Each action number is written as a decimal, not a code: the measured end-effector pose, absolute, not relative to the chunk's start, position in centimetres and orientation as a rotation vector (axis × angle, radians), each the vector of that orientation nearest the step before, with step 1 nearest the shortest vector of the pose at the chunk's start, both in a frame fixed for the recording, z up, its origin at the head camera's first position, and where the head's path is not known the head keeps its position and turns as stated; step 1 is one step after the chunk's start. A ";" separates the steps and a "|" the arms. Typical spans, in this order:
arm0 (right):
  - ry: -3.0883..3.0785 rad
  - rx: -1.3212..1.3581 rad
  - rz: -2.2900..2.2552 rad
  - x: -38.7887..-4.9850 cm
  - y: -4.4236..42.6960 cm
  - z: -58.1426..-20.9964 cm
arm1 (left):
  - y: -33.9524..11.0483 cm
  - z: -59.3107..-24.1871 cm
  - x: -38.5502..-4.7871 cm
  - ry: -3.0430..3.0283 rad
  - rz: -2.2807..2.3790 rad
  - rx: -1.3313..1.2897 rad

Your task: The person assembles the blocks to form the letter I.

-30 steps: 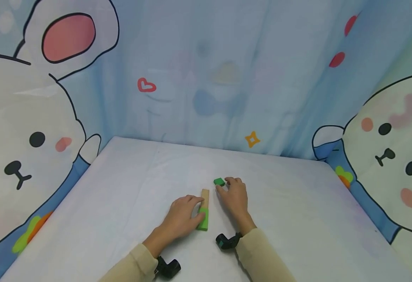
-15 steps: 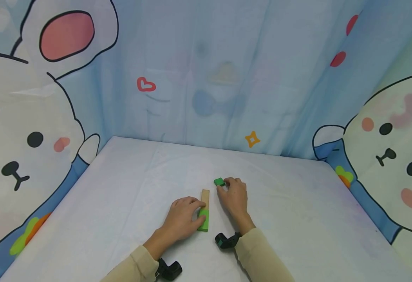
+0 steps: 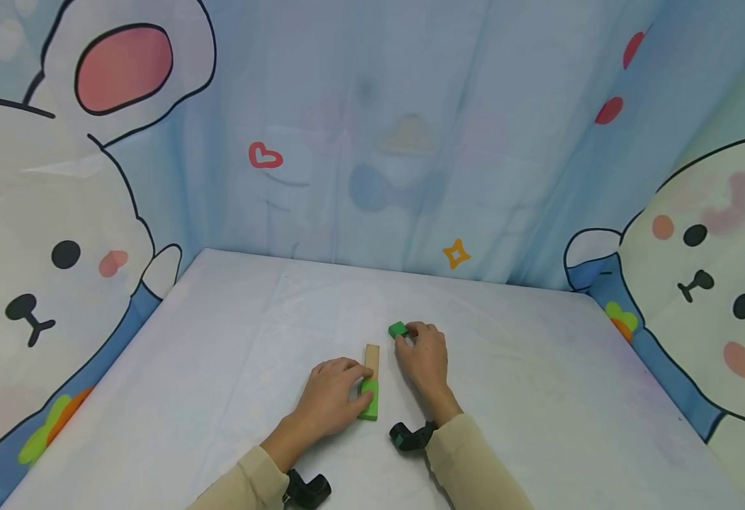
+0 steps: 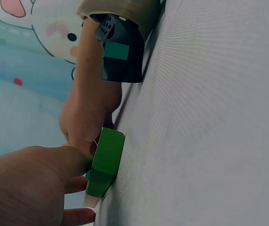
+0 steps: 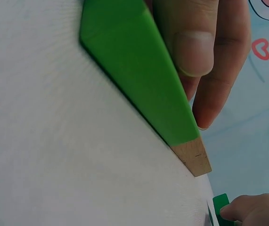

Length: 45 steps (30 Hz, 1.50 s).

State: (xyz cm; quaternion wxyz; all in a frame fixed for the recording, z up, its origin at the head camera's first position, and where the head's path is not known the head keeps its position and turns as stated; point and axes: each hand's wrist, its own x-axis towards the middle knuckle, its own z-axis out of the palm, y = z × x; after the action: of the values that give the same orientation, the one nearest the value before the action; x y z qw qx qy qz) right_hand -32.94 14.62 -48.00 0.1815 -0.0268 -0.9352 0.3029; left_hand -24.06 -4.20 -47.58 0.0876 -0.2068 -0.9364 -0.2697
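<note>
In the head view, my left hand (image 3: pixel 328 397) rests on the upper side of a light green block (image 3: pixel 370 407). Its thumb lies on the green, and the fingertips lie near where a bare-wood piece (image 3: pixel 372 359) begins. Green and wood run in one line; whether they are joined, I cannot tell. My right hand (image 3: pixel 425 355) pinches a small dark green block (image 3: pixel 398 329) beyond the wood end. In the left wrist view the right hand (image 4: pixel 89 117) appears behind the green block (image 4: pixel 107 153). The right wrist view shows the green side (image 5: pixel 139 75) close up.
A white cloth covers the table (image 3: pixel 538 368). Behind it hangs a blue curtain (image 3: pixel 321 106) printed with cartoon animals. Black wrist cameras (image 3: pixel 411 437) sit below both hands, low over the cloth.
The left fingertips have shifted slightly right and toward the near side along the block. Right fingers have closed in on the small green block, whose place is nearly the same.
</note>
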 end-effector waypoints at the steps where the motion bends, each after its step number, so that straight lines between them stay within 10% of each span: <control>1: -2.642 -0.069 0.864 -32.9 14.6 -48.0 | -4.2 -47.6 -24.0 -2.787 -0.803 -0.616; 45: -2.791 0.378 1.018 -34.8 15.2 -47.2 | -4.2 -47.4 -24.1 -2.815 -0.785 -0.613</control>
State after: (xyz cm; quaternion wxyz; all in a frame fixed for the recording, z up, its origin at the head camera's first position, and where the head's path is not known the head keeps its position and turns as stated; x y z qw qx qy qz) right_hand -34.81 15.23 -47.19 0.0732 0.1260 -0.9295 0.3389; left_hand -24.11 -4.15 -47.36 0.0777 -0.2046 -0.9399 -0.2619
